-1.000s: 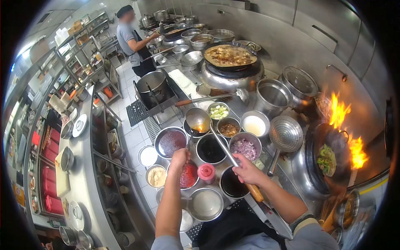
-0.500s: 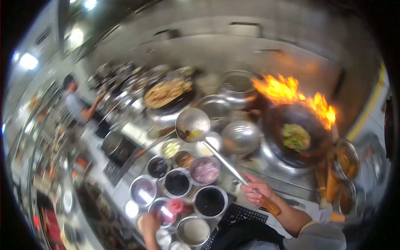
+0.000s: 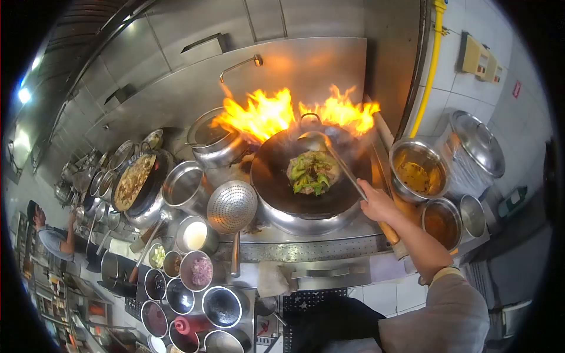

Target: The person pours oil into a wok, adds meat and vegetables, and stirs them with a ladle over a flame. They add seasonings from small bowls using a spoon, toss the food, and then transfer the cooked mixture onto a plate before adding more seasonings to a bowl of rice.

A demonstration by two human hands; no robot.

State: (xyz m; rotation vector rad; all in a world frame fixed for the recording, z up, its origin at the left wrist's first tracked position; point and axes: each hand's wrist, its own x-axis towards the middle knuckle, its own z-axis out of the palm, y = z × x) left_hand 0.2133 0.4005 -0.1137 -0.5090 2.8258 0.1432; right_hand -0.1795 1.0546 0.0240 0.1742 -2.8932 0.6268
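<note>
Steel ladle (image 3: 313, 141) now over the flaming wok (image 3: 312, 176), right hand (image 3: 376, 203) clamped on its handle; left hand gone from view.

Steel range counter (image 3: 306, 250) carries the lot, landmark is the flaming wok (image 3: 312, 176) in its burner ring. Left of the wok: strainer (image 3: 231, 207), pot (image 3: 182, 184), a second wok (image 3: 136, 181), with lidded pot (image 3: 210, 140) up-left. Right of it: sauce pots (image 3: 416, 170); below-left, a cluster of condiment bowls (image 3: 197, 270) and a red bottle (image 3: 189, 325).

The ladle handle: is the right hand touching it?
Touching. The head view shows the right hand wrapped around the ladle handle above the wok.
</note>
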